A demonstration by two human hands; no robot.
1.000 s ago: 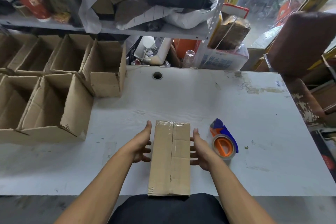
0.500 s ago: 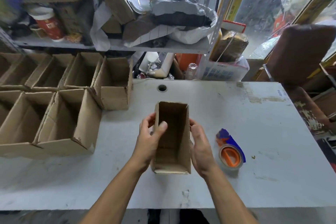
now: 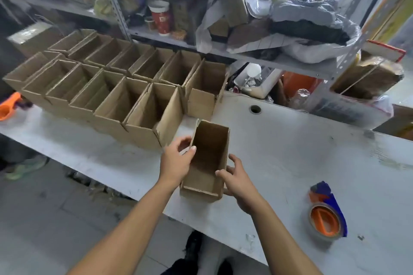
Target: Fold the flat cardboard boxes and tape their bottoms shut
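Note:
An assembled brown cardboard box (image 3: 207,158) stands with its open top up near the front edge of the white table (image 3: 290,152). My left hand (image 3: 176,161) grips its left wall, thumb over the rim and inside. My right hand (image 3: 237,179) holds the right wall near the front corner, thumb on the rim. A tape dispenser (image 3: 326,214) with an orange core and blue handle lies on the table to the right, apart from both hands.
Two rows of several open assembled boxes (image 3: 125,87) fill the table's left and back. A cluttered metal shelf (image 3: 245,29) rises behind. An orange tool (image 3: 9,107) lies at far left. A cable hole (image 3: 255,109) is in the tabletop.
The box, lying taped-bottom up a second ago, has been turned open side up and carried left toward the rows of boxes. My view has swung left.

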